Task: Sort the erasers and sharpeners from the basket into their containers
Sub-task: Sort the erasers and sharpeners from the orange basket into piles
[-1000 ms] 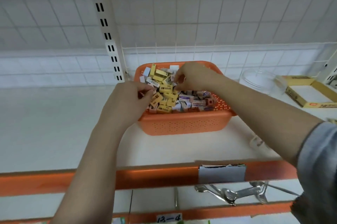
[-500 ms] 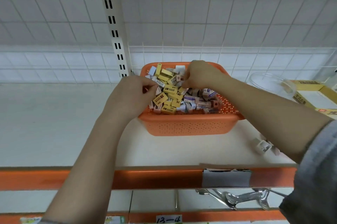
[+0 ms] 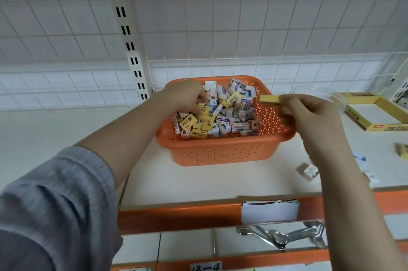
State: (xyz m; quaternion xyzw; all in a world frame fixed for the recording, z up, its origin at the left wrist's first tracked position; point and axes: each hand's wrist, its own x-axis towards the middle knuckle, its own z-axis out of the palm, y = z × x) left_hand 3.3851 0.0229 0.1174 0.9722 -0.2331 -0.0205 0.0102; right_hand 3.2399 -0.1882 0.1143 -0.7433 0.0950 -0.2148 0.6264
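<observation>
An orange perforated basket (image 3: 220, 156) stands on the white shelf, heaped with several small boxed erasers and sharpeners (image 3: 223, 114). My left hand (image 3: 183, 98) reaches into the basket's left side, its fingers curled down among the yellow boxes; what it grips is hidden. My right hand (image 3: 309, 114) hovers over the basket's right rim and pinches a yellow eraser box (image 3: 269, 99). A clear round plastic container (image 3: 320, 94) sits behind that hand. A shallow yellow cardboard box (image 3: 379, 114) lies at the far right.
Several loose small items (image 3: 309, 172) lie on the shelf right of the basket. A wire grid wall and slotted upright (image 3: 130, 45) stand behind. The orange shelf edge (image 3: 176, 217) carries a white label; metal hooks (image 3: 282, 235) hang below.
My right hand has lifted out of the basket to the right with a yellow eraser box. My left hand has dug deeper into the basket's left side.
</observation>
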